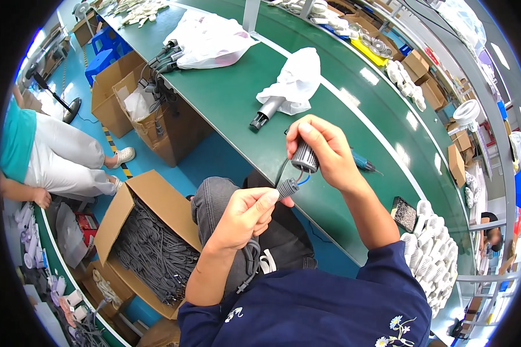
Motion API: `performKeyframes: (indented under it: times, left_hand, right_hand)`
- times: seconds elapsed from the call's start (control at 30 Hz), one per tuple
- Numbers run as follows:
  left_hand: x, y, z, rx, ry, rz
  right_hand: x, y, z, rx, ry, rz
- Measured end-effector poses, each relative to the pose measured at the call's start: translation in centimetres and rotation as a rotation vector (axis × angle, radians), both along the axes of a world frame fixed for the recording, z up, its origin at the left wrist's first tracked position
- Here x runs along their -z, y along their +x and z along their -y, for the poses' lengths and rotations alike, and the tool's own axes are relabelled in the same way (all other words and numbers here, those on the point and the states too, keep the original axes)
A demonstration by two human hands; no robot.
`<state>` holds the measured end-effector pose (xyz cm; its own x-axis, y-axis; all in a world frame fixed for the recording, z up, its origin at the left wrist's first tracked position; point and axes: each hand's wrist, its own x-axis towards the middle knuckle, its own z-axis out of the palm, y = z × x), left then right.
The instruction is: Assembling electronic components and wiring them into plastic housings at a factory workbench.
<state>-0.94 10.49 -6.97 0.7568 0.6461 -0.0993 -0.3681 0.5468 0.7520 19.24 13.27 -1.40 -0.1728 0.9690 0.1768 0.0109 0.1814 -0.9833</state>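
My right hand (330, 153) is closed around a dark grey ribbed cylindrical part (305, 157), held over the near edge of the green table (243, 133). Just below it, my left hand (243, 217) pinches a grey ribbed cord sleeve (287, 187) between thumb and fingers. A blue wire (305, 180) and a brownish one run between the two pieces. A coiled grey cord (250, 263) hangs by my lap below the left hand. Past my right wrist lies a teal-handled screwdriver (363, 162).
A white bag with a grey tube (270, 109) lies ahead; a larger bag (214, 40) sits farther left. Left of my legs stands a carton of grey cords (150, 251). White ribbed parts (431, 254) pile up at right, by a small black box (404, 214). Another person (58, 150) is at left.
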Motion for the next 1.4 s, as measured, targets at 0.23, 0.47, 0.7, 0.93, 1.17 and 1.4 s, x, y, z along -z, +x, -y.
performKeyframes:
  times: [0.23, 0.47, 0.7, 0.93, 1.17, 1.4]
  left_hand:
    - [0.4, 1.3, 1.5, -0.333, 0.108, -0.076]
    - [1.8, 1.0, 2.3, -0.473, 0.757, -0.397]
    - [3.7, 1.3, 2.6, -0.395, 0.679, -0.234]
    - [4.4, 1.9, 1.6, -0.424, 0.522, -0.230]
    - [3.5, 3.8, -0.2, -0.390, 0.785, -0.292]
    - [2.7, 8.2, -16.4, -0.691, 1.084, -0.803]
  right_hand:
    - [0.4, -1.4, 2.6, 0.150, 0.271, 0.416]
    - [0.2, -2.1, 3.6, 0.034, 0.193, 0.290]
    - [0.4, -2.5, 4.0, 0.044, 0.191, -0.168]
    - [2.4, -0.1, 4.9, 0.075, 0.088, -0.226]
    - [2.5, 2.0, 4.6, 0.139, 0.164, -0.029]
    - [0.4, 5.2, 6.7, 0.296, 0.445, 0.245]
